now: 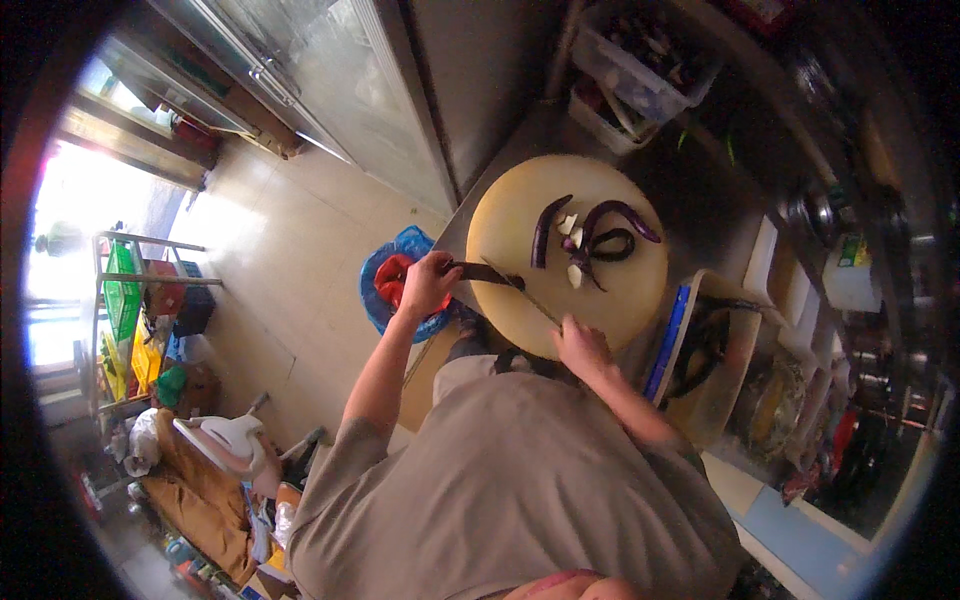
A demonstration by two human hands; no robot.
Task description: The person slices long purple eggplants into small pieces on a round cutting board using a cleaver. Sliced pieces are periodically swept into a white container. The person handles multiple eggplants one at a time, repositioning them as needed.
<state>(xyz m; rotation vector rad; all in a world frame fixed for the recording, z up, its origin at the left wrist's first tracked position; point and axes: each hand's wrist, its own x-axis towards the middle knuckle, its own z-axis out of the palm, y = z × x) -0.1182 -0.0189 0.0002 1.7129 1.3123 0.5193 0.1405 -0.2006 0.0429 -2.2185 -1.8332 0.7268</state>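
A long dark purple eggplant (486,274) reaches from my left hand (430,285), closed on one end, over the left edge of a round cutting board (499,214). My right hand (585,348) grips a knife (531,297) by its handle at the board's near edge; the blade lies across or close to the eggplant's far end, exact contact cannot be told. Farther right on the board lie a short eggplant piece (541,238), a curved eggplant (634,216) and another curled one (619,246). Pale cut pieces (574,276) are among them.
A bin lined with a blue plastic bag (369,277) stands below my left hand. Right of the board is a tub (739,352) with dark contents and a blue side strip. Clear plastic containers (634,82) stand behind the board. A rack with colored crates (122,289) is far left.
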